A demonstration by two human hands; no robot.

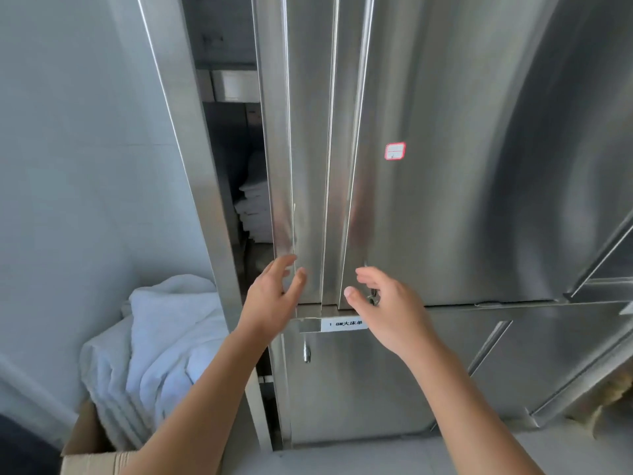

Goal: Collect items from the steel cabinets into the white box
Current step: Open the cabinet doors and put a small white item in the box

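A tall steel cabinet (445,166) fills the view. Its left upper door (305,149) is slid partly aside, and folded white linen (255,207) shows in the dark gap on a shelf. My left hand (274,296) reaches up to the lower edge of that door, fingers spread and relaxed, holding nothing. My right hand (383,303) is at the bottom of the right upper door, fingers loosely curved near a small key or lock (371,298); whether it touches it is unclear. A box (85,450) at lower left holds white towels (157,344).
A white label with printed text (344,324) sits on the rail below the upper doors. A red-bordered sticker (395,151) is on the right door. A lower door has a small handle (307,353). A pale wall (75,149) runs along the left.
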